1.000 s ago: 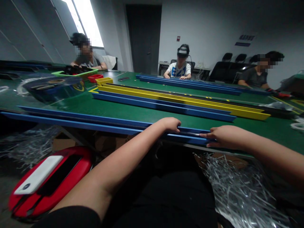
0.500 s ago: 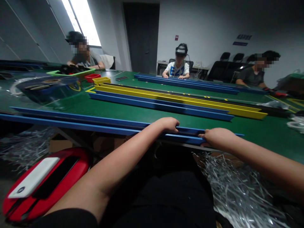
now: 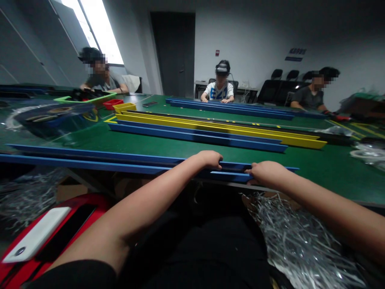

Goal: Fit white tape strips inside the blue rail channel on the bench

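Observation:
A long blue channel rail lies along the near edge of the green table. My left hand rests on top of the rail, fingers curled over it. A short way to the right, my right hand grips the rail's near lip close to its right end. What lies inside the channel between my hands is too dark to make out.
More blue and yellow rails lie across the table's middle. Three people sit at the far side. Coloured bins stand far left. A heap of silver shreds sits at my right, a red stool with a white device at my left.
My right hand slid left along the rail, closing the gap to my left hand. The view drifted slightly to the right; my left hand stayed put.

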Demonstrator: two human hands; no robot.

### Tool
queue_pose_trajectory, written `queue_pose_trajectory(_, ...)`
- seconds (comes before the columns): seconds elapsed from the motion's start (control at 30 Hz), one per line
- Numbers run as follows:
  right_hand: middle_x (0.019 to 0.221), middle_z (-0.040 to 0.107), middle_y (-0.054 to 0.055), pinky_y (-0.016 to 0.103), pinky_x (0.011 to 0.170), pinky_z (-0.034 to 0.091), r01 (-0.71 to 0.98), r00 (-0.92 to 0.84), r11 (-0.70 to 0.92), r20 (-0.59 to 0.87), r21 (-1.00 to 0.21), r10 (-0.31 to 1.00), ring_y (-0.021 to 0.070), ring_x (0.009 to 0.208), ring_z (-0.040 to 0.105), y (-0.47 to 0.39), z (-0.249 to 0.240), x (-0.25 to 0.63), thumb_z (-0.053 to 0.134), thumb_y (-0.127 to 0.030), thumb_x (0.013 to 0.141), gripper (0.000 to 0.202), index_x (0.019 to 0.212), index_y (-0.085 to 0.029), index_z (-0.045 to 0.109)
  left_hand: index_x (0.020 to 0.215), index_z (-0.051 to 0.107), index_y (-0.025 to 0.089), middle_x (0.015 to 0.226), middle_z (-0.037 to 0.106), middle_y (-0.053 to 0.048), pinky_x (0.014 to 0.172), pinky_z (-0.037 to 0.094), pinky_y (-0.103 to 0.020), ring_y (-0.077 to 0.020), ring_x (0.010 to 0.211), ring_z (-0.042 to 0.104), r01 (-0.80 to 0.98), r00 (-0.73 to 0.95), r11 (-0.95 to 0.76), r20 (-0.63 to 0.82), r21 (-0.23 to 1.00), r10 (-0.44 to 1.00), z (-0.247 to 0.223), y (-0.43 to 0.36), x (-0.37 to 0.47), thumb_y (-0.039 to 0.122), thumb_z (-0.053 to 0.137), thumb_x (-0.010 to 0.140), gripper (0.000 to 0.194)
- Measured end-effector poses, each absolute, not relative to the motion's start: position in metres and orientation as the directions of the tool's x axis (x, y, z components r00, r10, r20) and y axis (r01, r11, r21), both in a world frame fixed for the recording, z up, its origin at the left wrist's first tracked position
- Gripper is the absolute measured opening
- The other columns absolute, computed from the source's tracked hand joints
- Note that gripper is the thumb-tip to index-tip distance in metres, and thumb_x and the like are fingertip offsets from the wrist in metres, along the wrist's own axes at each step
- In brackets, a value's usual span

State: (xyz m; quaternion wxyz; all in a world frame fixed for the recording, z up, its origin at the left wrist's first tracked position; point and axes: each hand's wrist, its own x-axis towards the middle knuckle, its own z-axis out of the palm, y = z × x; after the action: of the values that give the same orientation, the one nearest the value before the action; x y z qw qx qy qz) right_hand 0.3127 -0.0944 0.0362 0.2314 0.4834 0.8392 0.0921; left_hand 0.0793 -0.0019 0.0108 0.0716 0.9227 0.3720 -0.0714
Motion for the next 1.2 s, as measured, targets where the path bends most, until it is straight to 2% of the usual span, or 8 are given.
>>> queue_pose_trajectory(0.13,0.091,0.069,0.012,0.034,0.058,0.044,0.780,-0.427,0.503,-0.271,0.373,0.863,0.0291,0.075,0.068,-0.095,0.033,0.315,0.052,-0.057,0.087,0.047,0.119,-0.027,0.069,0.115,0.066,0.023,0.113,0.072,-0.011,0.076,0.052,-0.032,-0.0259,0.098,0.068,0.700,0.708,-0.713,-0.171,0.040,0.686,0.010,-0.009,0.096,0.043,0.055,0.085,0.038)
queue_pose_trajectory(0.23,0.092,0.068,0.012,0.034,0.060,0.045,0.807,-0.378,0.468,-0.295,0.359,0.878,0.0294,0.075,0.068,-0.096,0.033,0.312,0.052,-0.056,0.087,0.046,0.118,-0.028,0.069,0.117,0.064,0.023,0.115,0.071,-0.011,0.078,0.052,-0.032,-0.0258,0.100,0.067,0.688,0.720,-0.724,-0.188,0.062,0.668,0.009,-0.010,0.105,0.043,0.055,0.086,0.039)
queue_pose_trajectory(0.43,0.095,0.068,0.014,0.035,0.064,0.047,0.850,-0.337,0.420,-0.285,0.317,0.897,0.0285,0.079,0.068,-0.100,0.035,0.307,0.052,-0.050,0.088,0.044,0.119,-0.024,0.068,0.113,0.065,0.024,0.108,0.073,-0.009,0.074,0.050,-0.031,-0.0253,0.095,0.069,0.596,0.803,-0.800,-0.072,0.069,0.591,0.004,-0.007,0.096,0.042,0.054,0.088,0.033)
queue_pose_trajectory(0.53,0.096,0.068,0.013,0.034,0.065,0.047,0.859,-0.311,0.405,-0.309,0.314,0.899,0.0282,0.081,0.068,-0.101,0.037,0.306,0.052,-0.048,0.088,0.042,0.120,-0.026,0.068,0.110,0.066,0.023,0.106,0.073,-0.010,0.072,0.050,-0.031,-0.0251,0.094,0.069,0.579,0.816,-0.814,-0.049,0.053,0.577,0.002,-0.005,0.092,0.047,0.053,0.089,0.035)
queue_pose_trajectory(0.63,0.098,0.067,0.013,0.033,0.066,0.047,0.866,-0.292,0.386,-0.304,0.318,0.907,0.0284,0.083,0.068,-0.103,0.037,0.305,0.052,-0.045,0.088,0.041,0.121,-0.026,0.067,0.109,0.066,0.024,0.106,0.073,-0.008,0.071,0.049,-0.030,-0.0240,0.093,0.069,0.559,0.829,-0.828,-0.034,0.025,0.559,0.002,-0.006,0.090,0.044,0.053,0.090,0.030)
queue_pose_trajectory(0.87,0.097,0.067,0.014,0.033,0.064,0.047,0.863,-0.322,0.396,-0.263,0.313,0.909,0.0272,0.079,0.068,-0.107,0.032,0.282,0.049,-0.045,0.090,0.043,0.126,-0.028,0.064,0.104,0.066,0.025,0.103,0.072,-0.006,0.070,0.047,-0.029,-0.0222,0.090,0.068,0.529,0.848,-0.849,-0.041,0.011,0.528,0.002,-0.005,0.059,0.042,0.053,0.090,0.027)
queue_pose_trajectory(1.2,0.093,0.068,0.016,0.031,0.063,0.047,0.812,-0.456,0.492,-0.186,0.315,0.871,0.0265,0.079,0.069,-0.102,0.036,0.201,0.052,-0.046,0.089,0.039,0.115,-0.022,0.069,0.094,0.065,0.024,0.096,0.071,-0.004,0.066,0.040,-0.026,-0.0192,0.084,0.066,0.558,0.830,-0.830,-0.032,0.020,0.557,0.006,0.001,-0.027,0.042,0.054,0.090,0.022)
